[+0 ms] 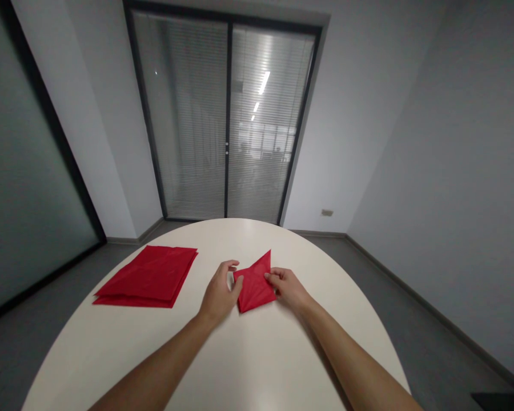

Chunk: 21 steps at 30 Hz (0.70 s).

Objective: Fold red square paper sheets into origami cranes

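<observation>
Leftward, flat red sheets (148, 274) in low layered stack on round white table (240, 365); past far rim, glazed doors (228, 74) with blinds (188, 142), outlet plate (326, 212) low on wall (340, 114) to right. Stack's outer corner close to left rim; tabletop running on from right of folded red piece (255, 285) to curved edge. Folded piece between both hands, one point aimed far. Left hand (219, 294) loosely curled, gap between thumb and fingers, thumb at piece's left edge; right hand (286, 286) in narrow pinch, holding right edge. Forearms (334, 337) angled inward from near side.
</observation>
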Motion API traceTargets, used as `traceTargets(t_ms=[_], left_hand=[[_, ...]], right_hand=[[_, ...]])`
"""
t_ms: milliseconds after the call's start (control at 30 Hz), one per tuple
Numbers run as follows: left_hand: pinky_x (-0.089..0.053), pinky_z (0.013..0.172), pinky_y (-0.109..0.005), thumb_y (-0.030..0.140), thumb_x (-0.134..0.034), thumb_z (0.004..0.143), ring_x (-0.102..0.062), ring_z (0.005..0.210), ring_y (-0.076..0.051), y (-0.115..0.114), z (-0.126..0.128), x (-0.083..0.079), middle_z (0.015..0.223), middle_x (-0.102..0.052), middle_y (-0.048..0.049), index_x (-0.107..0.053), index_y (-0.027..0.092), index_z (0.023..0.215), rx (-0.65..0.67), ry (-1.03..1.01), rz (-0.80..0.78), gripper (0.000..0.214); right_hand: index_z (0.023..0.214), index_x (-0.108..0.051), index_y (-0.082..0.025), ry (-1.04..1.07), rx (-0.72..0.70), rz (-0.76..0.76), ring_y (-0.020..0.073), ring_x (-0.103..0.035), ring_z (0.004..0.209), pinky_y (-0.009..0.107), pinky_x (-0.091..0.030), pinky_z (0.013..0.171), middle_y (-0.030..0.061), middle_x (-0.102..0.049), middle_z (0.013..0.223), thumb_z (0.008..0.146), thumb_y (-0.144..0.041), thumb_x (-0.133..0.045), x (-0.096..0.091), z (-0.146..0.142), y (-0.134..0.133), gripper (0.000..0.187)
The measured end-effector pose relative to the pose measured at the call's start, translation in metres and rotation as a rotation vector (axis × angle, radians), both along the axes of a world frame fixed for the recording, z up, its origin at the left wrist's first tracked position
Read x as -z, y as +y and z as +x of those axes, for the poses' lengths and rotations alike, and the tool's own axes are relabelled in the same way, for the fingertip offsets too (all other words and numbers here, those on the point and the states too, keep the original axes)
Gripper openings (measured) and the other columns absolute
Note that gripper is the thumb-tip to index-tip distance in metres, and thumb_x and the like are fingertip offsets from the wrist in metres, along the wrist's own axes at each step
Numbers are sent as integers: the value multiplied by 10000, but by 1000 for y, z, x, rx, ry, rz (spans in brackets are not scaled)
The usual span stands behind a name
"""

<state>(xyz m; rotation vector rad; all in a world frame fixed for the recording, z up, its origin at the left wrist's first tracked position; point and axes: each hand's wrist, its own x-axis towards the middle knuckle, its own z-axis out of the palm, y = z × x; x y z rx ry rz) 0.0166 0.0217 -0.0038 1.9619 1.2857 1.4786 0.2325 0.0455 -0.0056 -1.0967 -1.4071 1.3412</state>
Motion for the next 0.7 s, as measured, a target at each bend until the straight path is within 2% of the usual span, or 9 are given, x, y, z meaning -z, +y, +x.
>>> traceTargets(t_ms=[100,167,267,333,400,433,500,600,700], left_hand=[[-425,1083,-438,164,-520,890,-569,1213,-235,-5,-1,0,1266,-626,-105,-552,201,1203,98,213,96,317],[-414,1100,-448,147,-487,908,-573,1214,-233,-9,0,0,1286,-632,-106,-549,197,1245,180,329,58,346],[-354,1148,-490,159,-441,948,-585,1220,-232,-12,1,2,1318,-639,-96,-541,204,1307,288,480,-13,375],[-333,1161,-498,181,-436,964,-584,1232,-231,-12,1,2,1343,-632,-91,-536,209,1335,314,541,-28,385],[-341,1154,-493,200,-447,968,-584,1234,-231,-12,1,3,1349,-631,-92,-538,205,1345,293,565,-34,388],[-345,1150,-492,203,-448,968,-586,1230,-230,-12,1,3,1344,-636,-92,-543,204,1342,278,572,-37,386],[-335,1152,-502,200,-443,969,-581,1236,-231,-11,0,3,1344,-639,-83,-572,211,1314,256,592,-35,369],[-338,1142,-523,173,-459,942,-530,1288,-266,-9,-2,2,1350,-637,-78,-638,214,1238,193,625,-12,349],[-413,1073,-509,158,-505,897,-517,1266,-304,-8,-7,-2,1334,-646,-82,-677,210,1197,176,633,-8,350]], right_hand=[[829,-714,-133,-30,-29,-1,147,-575,560,259,-400,553,41,-706,692,746,-521,-698,6,2,2,398],[864,-730,-128,-116,5,33,162,-585,575,270,-409,563,45,-709,697,767,-499,-673,7,4,2,388],[1010,-741,-131,-376,77,140,180,-603,605,279,-423,571,42,-709,719,822,-421,-633,5,8,1,362],[1160,-706,-150,-555,153,243,203,-647,715,300,-474,654,65,-731,854,843,-360,-630,0,10,-3,388],[1243,-672,-173,-698,222,379,234,-662,906,338,-500,812,106,-717,1062,840,-321,-656,-8,11,-9,430],[1257,-667,-184,-740,211,461,246,-645,1007,356,-487,899,121,-692,1154,849,-307,-657,-12,11,-12,426],[1254,-676,-197,-760,69,587,252,-607,1122,377,-447,1006,124,-673,1219,896,-289,-615,-20,10,-18,375],[1221,-706,-214,-764,-182,666,268,-613,1132,401,-456,1014,124,-692,1215,914,-336,-619,-26,10,-24,341],[1217,-713,-221,-782,-254,693,301,-610,1138,428,-466,1006,129,-693,1221,832,-361,-726,-26,10,-26,410]])
